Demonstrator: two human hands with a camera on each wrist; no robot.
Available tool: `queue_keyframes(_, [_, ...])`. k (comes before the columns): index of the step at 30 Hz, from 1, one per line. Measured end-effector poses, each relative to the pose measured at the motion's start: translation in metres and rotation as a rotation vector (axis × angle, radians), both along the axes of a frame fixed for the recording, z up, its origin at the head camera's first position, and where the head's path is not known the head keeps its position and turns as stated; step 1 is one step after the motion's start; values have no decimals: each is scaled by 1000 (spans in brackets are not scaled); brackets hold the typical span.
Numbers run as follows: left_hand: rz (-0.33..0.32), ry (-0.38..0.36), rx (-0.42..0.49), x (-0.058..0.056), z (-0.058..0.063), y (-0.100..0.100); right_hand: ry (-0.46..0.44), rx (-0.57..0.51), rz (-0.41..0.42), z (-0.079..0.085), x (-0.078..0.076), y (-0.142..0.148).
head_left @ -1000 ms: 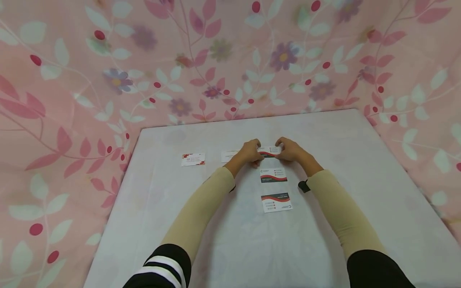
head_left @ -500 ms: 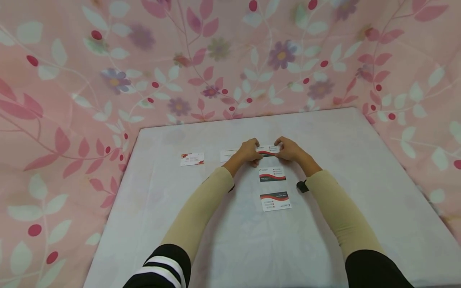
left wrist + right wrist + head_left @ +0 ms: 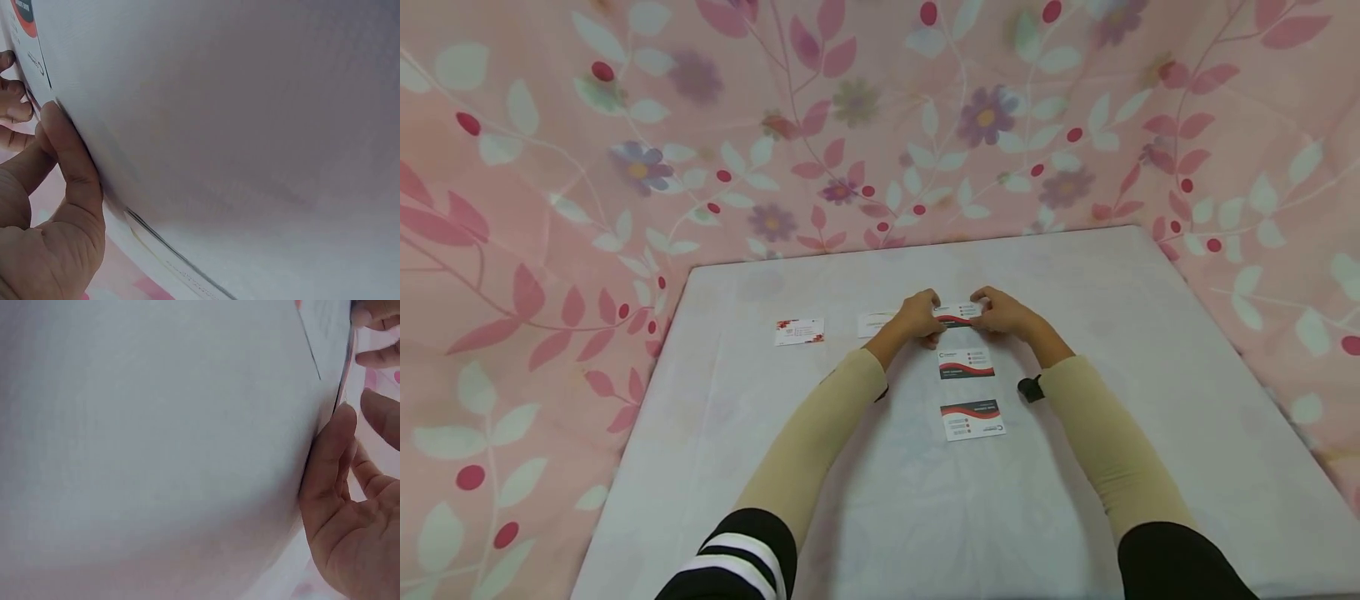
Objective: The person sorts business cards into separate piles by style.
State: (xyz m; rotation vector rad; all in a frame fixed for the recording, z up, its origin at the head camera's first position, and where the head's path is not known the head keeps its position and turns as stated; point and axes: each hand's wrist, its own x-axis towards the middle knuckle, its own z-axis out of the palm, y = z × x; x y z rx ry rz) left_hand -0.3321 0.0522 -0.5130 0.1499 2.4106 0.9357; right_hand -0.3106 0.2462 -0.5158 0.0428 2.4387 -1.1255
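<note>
A business card point(image 3: 957, 314) with a dark band and red wave lies at the far end of a column of similar cards. My left hand point(image 3: 917, 315) pinches its left end with bent fingers and thumb. At the right end, my right hand point(image 3: 1004, 314) does the same. Just nearer lies a second red-and-dark card point(image 3: 966, 364); the third card point(image 3: 972, 421), turned the other way round, is nearest. Both wrist views show the left thumb point(image 3: 69, 150) and right thumb point(image 3: 328, 450) low at the tabletop; the held card is mostly hidden there.
Left of my left hand is a mostly white card point(image 3: 874, 323), partly covered by that hand. Farther left lies a card with orange-red floral corners point(image 3: 800, 332). White cloth covers the table point(image 3: 880, 517); a pink floral curtain point(image 3: 850, 125) hangs behind it.
The view shifts slightly. Both hands stay at the ends of the far card, and the cards keep their places.
</note>
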Motion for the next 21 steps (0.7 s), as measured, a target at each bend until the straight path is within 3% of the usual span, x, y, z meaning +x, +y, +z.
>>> queue_keyframes(3, [3, 7, 15, 1, 0, -2, -37, -89, -18, 1, 1, 3])
queue_keyframes(7, [-36, 71, 36, 4, 2, -7, -27, -100, -9, -1, 3, 5])
queue_keyframes(11, [-154, 167, 38, 11, 7, -18, 14, -80, 13, -6, 4, 5])
queue_keyframes(17, [-388, 355, -50, 30, 18, -28, 119, 8, 99, -5, 16, 7])
queue_keyframes(21, [-414, 419, -82, 44, 20, -31, 238, 103, 176, 3, 31, 7])
